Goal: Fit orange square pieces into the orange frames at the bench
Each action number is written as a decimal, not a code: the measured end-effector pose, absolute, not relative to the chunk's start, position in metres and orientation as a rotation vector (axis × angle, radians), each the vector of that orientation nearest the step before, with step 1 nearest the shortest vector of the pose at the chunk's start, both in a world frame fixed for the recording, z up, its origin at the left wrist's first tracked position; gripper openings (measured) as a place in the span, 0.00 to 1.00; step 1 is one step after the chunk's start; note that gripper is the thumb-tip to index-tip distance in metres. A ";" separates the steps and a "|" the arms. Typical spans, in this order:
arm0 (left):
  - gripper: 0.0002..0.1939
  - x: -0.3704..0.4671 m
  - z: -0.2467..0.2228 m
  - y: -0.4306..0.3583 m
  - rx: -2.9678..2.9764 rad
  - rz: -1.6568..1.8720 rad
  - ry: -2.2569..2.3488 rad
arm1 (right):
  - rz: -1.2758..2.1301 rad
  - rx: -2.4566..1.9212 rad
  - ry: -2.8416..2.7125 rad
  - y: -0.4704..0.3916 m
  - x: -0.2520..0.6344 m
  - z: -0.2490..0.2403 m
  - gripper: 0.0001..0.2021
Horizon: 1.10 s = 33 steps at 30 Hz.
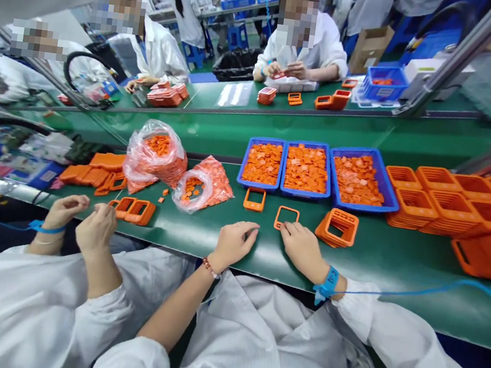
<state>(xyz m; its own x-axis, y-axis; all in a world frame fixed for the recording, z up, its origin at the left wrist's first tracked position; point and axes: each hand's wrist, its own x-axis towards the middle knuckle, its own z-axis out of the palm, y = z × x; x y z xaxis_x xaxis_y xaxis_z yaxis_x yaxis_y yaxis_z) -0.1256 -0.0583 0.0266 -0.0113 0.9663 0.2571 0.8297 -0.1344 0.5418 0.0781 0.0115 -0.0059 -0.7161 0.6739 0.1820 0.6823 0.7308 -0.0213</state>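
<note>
Orange frame (288, 208): lying just beyond right hand, the nearer one
Right hand (303, 249): touching near edge, grip unclear
Left hand (234, 244): hanging loosely open, empty

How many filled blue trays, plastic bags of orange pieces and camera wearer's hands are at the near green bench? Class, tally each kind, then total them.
Blue trays: 3
Plastic bags: 2
Wearer's hands, left hand and right hand: 2
Total: 7

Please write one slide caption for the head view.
Right hand touching an orange frame, left hand nearby, three blue trays of orange pieces behind.
</note>
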 end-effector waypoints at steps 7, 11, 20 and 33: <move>0.10 -0.111 0.029 -0.045 2.075 0.883 1.794 | -0.093 -1.047 -2.660 0.007 0.081 -0.016 0.16; 0.10 -0.111 0.034 -0.029 2.078 0.929 1.771 | -0.095 -1.014 -2.611 0.005 0.084 -0.018 0.16; 0.16 -0.151 0.081 0.066 2.024 0.530 2.192 | -0.052 -1.000 -2.460 0.012 0.082 -0.024 0.11; 0.10 -0.154 0.084 0.148 1.947 -0.167 2.145 | 0.187 -1.003 -2.376 0.017 0.083 -0.021 0.13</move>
<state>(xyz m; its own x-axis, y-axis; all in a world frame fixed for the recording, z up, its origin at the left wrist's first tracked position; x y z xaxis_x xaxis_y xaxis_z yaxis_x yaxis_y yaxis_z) -0.1538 0.1484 0.0844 -0.0840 0.9642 -0.2516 0.9915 0.1060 0.0753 0.0831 0.0167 -0.0212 -0.5710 0.6974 0.4331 0.6211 0.7120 -0.3275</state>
